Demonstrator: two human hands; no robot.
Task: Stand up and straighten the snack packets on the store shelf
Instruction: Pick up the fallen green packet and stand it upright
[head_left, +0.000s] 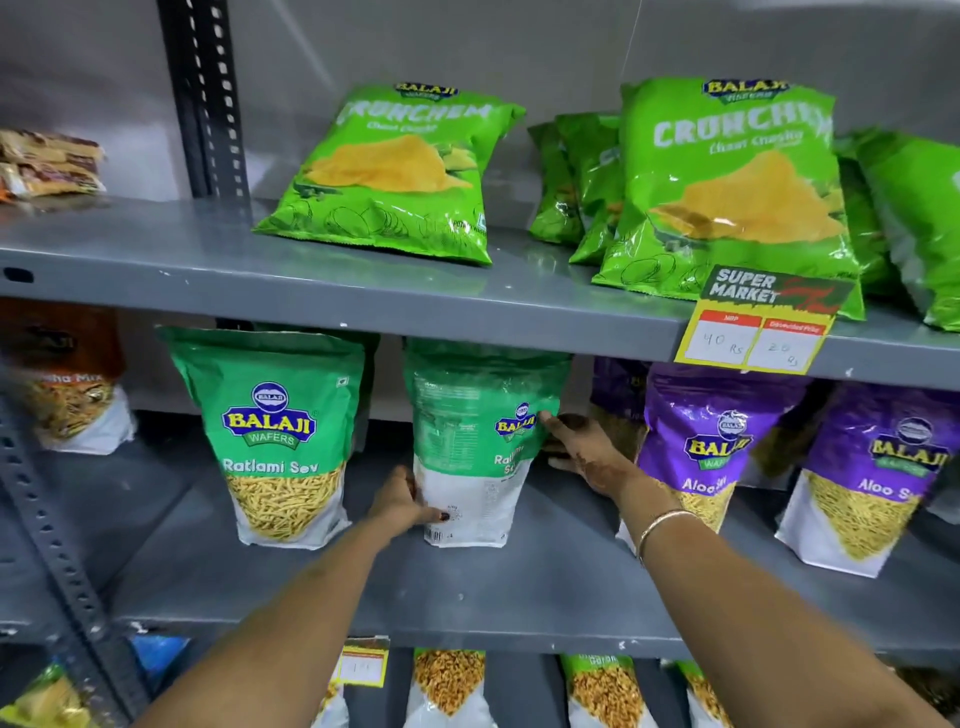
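A green Ratlami Sev packet (470, 447) stands upright on the middle shelf (467, 587), turned so that its side and back panel face me. My left hand (397, 501) grips its lower left edge. My right hand (584, 449) presses against its right side, fingers spread. A second green Ratlami Sev packet (278, 436) stands upright to the left, front facing out. Purple Aloo Sev packets (711, 447) stand to the right, another purple packet (878, 478) beside them.
On the upper shelf (363, 291), green Crunchem bags (395, 171) lean back, several more (727, 187) at the right behind a yellow price tag (753, 327). An orange mix packet (72, 384) stands far left. A slotted steel upright (205, 98) rises behind. More packets (449, 686) stand below.
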